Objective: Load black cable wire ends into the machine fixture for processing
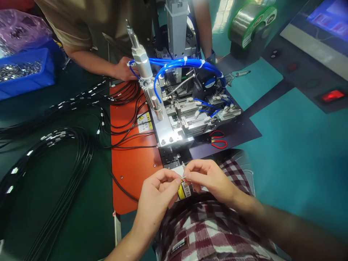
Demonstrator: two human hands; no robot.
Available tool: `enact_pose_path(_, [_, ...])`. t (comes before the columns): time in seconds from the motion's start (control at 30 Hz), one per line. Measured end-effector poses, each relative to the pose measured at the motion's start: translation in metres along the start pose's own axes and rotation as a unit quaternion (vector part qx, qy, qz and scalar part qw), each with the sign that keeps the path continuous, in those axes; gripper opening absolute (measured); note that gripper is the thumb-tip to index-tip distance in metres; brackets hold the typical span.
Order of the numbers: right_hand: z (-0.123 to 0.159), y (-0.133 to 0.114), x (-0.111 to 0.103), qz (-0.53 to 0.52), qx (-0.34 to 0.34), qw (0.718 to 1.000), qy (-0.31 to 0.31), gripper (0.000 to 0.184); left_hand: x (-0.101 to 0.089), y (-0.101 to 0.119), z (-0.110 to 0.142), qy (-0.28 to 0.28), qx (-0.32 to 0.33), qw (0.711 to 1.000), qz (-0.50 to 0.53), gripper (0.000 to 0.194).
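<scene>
My left hand point(159, 194) is closed in a pinch in front of the machine. A black cable point(123, 188) runs across the orange plate point(130, 168) and passes into this hand. Against its fingertips, my right hand point(208, 177) pinches the thin wire ends point(183, 178) of the cable, with a speck of red showing. The fingers hide most of the wires. Just beyond both hands stands the bench machine point(187, 125), with metal slides and blue air tubes point(187, 62). A yellow and white label point(185, 192) shows below my fingertips.
Bundled black cables point(67, 141) lie across the dark green table point(95, 217). Red-handled cutters point(219, 144) rest beside the machine. A blue bin point(27, 74) holds small metal parts. A solder spool point(248, 25) stands at back right. Opposite, another person's hand point(126, 69) touches the cables.
</scene>
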State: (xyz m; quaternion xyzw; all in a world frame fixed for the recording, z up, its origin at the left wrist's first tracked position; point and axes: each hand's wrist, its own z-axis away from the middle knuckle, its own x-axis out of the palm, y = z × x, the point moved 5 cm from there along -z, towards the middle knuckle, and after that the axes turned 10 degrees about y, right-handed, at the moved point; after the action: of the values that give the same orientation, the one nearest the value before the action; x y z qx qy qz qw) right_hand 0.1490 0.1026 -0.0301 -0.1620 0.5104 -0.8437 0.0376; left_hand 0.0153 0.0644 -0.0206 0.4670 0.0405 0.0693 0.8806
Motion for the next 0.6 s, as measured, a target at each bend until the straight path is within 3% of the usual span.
enact_pose_path(0.37, [0.0052, -0.0011, 0.0010, 0.015, -0.044, 0.999, 0.021, 0.017, -0.0009, -0.0027, -0.0019, -0.013, -0.003, 1.000, 0.001, 0.023])
enact_pose_path(0.6, [0.0062, 0.0044, 0.0028, 0.002, -0.011, 1.000, 0.003, 0.025, -0.0002, -0.0050, -0.0001, 0.005, -0.012, 0.999, 0.033, 0.020])
